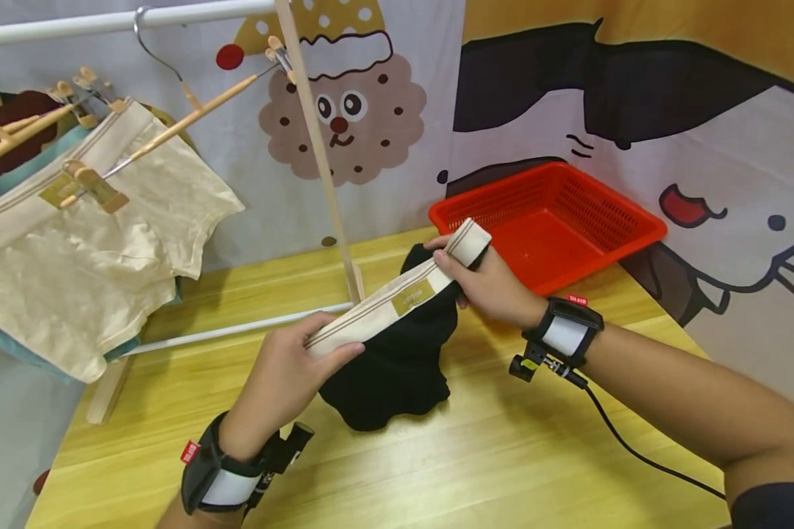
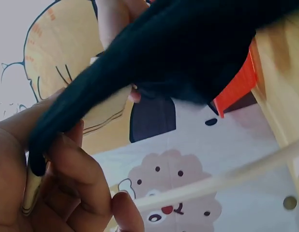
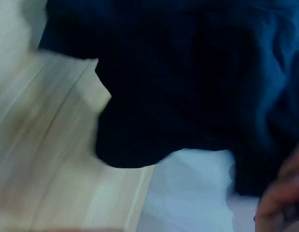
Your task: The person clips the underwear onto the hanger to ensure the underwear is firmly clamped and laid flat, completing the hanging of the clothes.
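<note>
A pair of black shorts [image 1: 397,360] with a cream waistband [image 1: 397,297] hangs stretched between two hands above a yellow wooden table [image 1: 503,455], the dark fabric drooping until its lower edge reaches the tabletop. The left hand [image 1: 287,375] pinches the near end of the waistband, fingers curled under it and thumb on top. The right hand [image 1: 490,283] grips the far end, fingers wrapped around the band. Both wrists wear black straps carrying small cameras. Just behind the right hand sits a red plastic basket [image 1: 589,213] on the table's far edge. To the left stands a wooden drying rack [image 1: 317,147] with a white rail, where cream shorts [image 1: 86,250] hang from a wooden clip hanger [image 1: 172,125]. Cartoon-printed cloth [image 1: 635,110] covers the wall behind.
</note>
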{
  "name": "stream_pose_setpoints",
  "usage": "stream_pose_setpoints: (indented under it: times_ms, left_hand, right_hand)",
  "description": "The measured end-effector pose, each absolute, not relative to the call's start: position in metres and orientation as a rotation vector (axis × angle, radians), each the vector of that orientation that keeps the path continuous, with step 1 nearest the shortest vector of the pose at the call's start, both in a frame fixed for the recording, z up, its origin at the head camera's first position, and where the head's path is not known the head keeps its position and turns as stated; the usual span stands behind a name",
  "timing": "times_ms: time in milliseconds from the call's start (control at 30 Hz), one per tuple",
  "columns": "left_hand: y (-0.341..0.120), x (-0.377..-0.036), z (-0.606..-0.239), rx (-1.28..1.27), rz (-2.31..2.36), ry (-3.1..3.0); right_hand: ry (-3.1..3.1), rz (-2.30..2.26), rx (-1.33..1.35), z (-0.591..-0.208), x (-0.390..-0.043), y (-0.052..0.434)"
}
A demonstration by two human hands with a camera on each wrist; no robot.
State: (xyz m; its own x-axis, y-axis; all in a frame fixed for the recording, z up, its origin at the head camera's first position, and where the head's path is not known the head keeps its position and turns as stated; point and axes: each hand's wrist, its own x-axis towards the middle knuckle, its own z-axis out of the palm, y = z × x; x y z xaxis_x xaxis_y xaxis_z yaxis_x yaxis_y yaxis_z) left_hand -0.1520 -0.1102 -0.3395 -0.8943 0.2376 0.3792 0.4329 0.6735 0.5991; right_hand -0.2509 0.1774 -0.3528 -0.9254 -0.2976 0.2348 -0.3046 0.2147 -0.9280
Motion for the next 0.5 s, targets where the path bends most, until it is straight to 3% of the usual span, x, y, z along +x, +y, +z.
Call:
stream_pose_setpoints:
  times_ms: [500]
  left_hand:
    - [-0.143, -0.152, -0.295, -0.385, -0.876, -2.592]
  right_hand:
    - [-2.495, 1.730, 0.533, -0.332, -0.244, 0.191]
